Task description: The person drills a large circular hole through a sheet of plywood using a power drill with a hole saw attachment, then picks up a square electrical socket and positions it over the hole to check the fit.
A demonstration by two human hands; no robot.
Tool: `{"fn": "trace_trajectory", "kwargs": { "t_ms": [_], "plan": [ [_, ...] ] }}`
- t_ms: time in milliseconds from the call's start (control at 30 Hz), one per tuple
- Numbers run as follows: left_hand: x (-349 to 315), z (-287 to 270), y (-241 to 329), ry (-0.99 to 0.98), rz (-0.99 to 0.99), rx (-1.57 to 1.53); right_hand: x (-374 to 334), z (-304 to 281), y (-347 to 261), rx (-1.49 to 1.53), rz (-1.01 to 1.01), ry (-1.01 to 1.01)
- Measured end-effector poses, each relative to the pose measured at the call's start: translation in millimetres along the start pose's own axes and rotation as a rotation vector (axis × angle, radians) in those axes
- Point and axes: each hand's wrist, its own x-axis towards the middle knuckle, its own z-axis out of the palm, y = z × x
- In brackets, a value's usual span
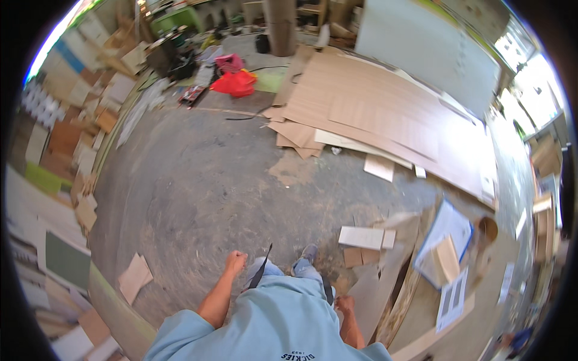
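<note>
My left hand (236,262) hangs out in front at my left side, its fingers curled into a loose fist with nothing visible in it. Low at my right side is my right hand (345,303), small and blurred, near the edge of a wooden workbench (397,319); its fingers are not clear. On that bench lies a blue clipboard (447,224) with white papers. A pale wooden piece (445,260) rests on the clipboard, and a printed sheet (451,302) lies beside it. A brown round roll (487,228) sits past the clipboard.
Large wood-grain panels (373,102) are stacked ahead to the right. A red plastic bag (236,83) lies on the floor (180,180) ahead. Board offcuts (135,278) lie to my left, with more along the left wall. White and brown boards (361,236) lie near my feet.
</note>
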Motion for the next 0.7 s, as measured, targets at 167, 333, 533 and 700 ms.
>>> {"fn": "trace_trajectory", "kwargs": {
  "t_ms": [167,333,533,700],
  "plan": [
    [17.1,9.5,40.1,0.156,0.022,-0.221,129.8,-92.6,-148.0,-0.229,-0.411,0.309],
    [40.0,-16.3,-12.4,0.213,-0.277,-0.068,185.9,-132.1,-356.8,-0.075,-0.505,0.250],
    [87.9,-48.0,20.8,0.042,-0.514,0.037,230.6,-83.9,-493.7,-0.119,-0.544,0.227],
    [233.2,-143.7,29.8,-0.004,-0.132,0.288,224.8,27.4,-554.2,-0.062,-0.231,-0.029]
  ]
}}
